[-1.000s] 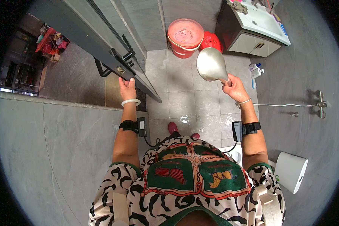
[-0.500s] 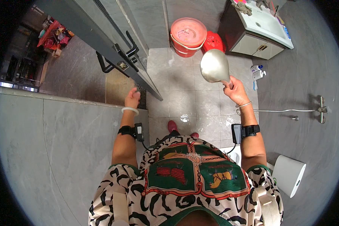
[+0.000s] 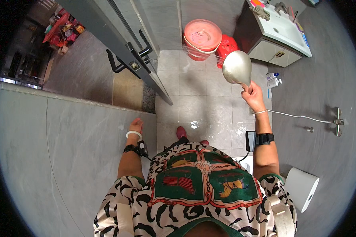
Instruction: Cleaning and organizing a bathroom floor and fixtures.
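My right hand (image 3: 254, 96) is wrapped round the handle of a large silver shower head (image 3: 237, 68), held out over the tiled floor. The smooth, rounded back of the head faces up. Thin streaks of water run from its left edge toward a red lidded bucket (image 3: 203, 34) by the far wall. A pale hose (image 3: 300, 115) passes behind my right wrist. Off to the left, my left hand (image 3: 136, 125) hangs in front of the grey wall with loosely bent fingers, somewhat apart, and no object shows in it.
A grey-framed door (image 3: 118, 51) with black handles stands open at left. Beside the bucket is a red plastic item (image 3: 227, 46). A washbasin cabinet (image 3: 271, 35), bottles (image 3: 272, 81) and a wall tap (image 3: 338, 121) are on the right. The floor tiles (image 3: 194, 108) look wet.
My left hand has drawn back toward me, away from the door edge. My right hand and the shower head have shifted slightly right, and water streaks now show.
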`<action>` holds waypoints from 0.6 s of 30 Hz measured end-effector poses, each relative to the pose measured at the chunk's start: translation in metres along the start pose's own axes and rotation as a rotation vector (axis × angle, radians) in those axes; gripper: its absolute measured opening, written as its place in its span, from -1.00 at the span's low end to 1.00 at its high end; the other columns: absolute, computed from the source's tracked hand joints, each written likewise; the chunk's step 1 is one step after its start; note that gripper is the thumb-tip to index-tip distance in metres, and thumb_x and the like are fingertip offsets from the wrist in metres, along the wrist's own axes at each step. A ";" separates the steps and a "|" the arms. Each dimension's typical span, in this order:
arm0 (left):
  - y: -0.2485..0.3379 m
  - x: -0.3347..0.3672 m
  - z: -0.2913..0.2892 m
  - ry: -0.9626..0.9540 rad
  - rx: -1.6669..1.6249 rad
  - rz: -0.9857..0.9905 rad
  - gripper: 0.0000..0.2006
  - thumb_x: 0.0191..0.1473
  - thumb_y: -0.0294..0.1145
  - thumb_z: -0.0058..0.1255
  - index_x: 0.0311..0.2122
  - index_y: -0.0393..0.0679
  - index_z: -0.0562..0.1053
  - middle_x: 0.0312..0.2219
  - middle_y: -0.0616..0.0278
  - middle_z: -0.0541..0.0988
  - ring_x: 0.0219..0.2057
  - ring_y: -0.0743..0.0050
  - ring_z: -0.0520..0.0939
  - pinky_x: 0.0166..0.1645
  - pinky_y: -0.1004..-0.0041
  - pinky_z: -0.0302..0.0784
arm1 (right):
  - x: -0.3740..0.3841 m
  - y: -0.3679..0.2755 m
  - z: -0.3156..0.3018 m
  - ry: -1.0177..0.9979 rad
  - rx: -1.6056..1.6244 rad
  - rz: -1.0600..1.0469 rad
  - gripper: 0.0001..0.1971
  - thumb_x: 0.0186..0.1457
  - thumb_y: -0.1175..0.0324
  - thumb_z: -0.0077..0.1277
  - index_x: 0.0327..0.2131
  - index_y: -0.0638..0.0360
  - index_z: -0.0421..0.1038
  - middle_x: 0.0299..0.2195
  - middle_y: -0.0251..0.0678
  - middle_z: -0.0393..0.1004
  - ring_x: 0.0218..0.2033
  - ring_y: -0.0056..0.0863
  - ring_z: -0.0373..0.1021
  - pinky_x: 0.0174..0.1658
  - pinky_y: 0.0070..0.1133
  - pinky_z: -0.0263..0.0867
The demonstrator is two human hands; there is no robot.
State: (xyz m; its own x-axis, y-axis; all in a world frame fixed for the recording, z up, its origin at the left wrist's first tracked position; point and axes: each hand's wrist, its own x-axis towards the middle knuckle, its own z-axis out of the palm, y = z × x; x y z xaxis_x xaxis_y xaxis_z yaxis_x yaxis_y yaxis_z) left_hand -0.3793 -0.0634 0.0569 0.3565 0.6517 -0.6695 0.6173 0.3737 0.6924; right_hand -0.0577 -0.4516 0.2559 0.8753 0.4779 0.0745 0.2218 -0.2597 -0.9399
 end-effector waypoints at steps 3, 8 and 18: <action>-0.007 -0.002 -0.002 -0.001 -0.049 -0.014 -0.73 -0.12 -0.37 -0.08 -0.21 -0.02 0.32 -0.63 0.41 0.38 -0.68 0.65 0.33 -0.70 0.59 0.18 | -0.005 0.014 -0.004 0.033 -0.091 0.012 -0.91 -0.31 0.60 -0.18 -0.64 0.20 0.17 -0.73 -0.62 0.00 -0.68 -0.83 -0.06 -0.64 -0.81 -0.10; -0.013 -0.002 -0.002 -0.013 -0.095 -0.065 -0.76 -0.11 -0.38 -0.09 -0.24 -0.01 0.32 -0.63 0.42 0.38 -0.68 0.65 0.33 -0.68 0.58 0.18 | -0.017 0.024 -0.010 0.075 -0.086 0.039 -0.91 -0.31 0.60 -0.18 -0.66 0.20 0.14 -0.73 -0.62 -0.02 -0.68 -0.82 -0.07 -0.64 -0.79 -0.09; -0.020 0.018 0.002 -0.069 -0.030 -0.073 -0.69 -0.10 -0.41 -0.13 -0.16 0.01 0.27 -0.58 0.39 0.38 -0.68 0.59 0.32 -0.63 0.57 0.21 | -0.052 0.034 -0.022 0.005 -0.043 0.155 -0.90 -0.33 0.61 -0.18 -0.61 0.21 0.20 -0.72 -0.64 0.00 -0.67 -0.82 -0.05 -0.63 -0.80 -0.08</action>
State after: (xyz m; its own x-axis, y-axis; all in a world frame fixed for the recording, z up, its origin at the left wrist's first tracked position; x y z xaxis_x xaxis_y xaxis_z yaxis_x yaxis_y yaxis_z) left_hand -0.3837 -0.0604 0.0303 0.3600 0.5752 -0.7345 0.6223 0.4386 0.6484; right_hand -0.0863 -0.5037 0.2271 0.9026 0.4249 -0.0689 0.1018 -0.3662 -0.9249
